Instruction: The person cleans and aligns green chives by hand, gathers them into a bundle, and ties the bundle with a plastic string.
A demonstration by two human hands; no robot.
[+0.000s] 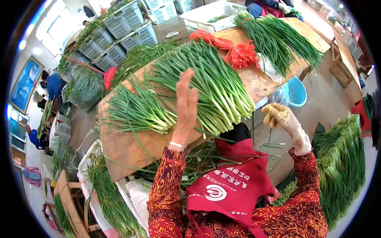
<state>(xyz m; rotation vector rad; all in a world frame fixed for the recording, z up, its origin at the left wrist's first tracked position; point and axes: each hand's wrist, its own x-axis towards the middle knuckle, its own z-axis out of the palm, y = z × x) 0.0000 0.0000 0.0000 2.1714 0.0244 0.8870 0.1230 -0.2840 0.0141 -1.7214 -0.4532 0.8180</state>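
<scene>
My bare left hand (186,101) is raised edge-on over the wooden table, fingers stretched out, holding nothing. It is between a large pile of garlic chives (210,85) and a smaller bunch of chives (141,109). Whether it touches the large pile's leaves, I cannot tell. Both lots lie with their pale stem ends towards me. Off the table's right front edge, my right hand (279,119), in a pale glove, has its fingers curled in. What they hold, if anything, is hidden. A few loose stalks (270,137) are just below that glove.
Red ties (242,53) and tied chive bundles (274,37) lie farther along the table (123,150). A blue basin (295,93) stands beyond its right edge. Stacked crates (123,20) are at the back left, chive heaps (341,166) at right. Other people work in the background.
</scene>
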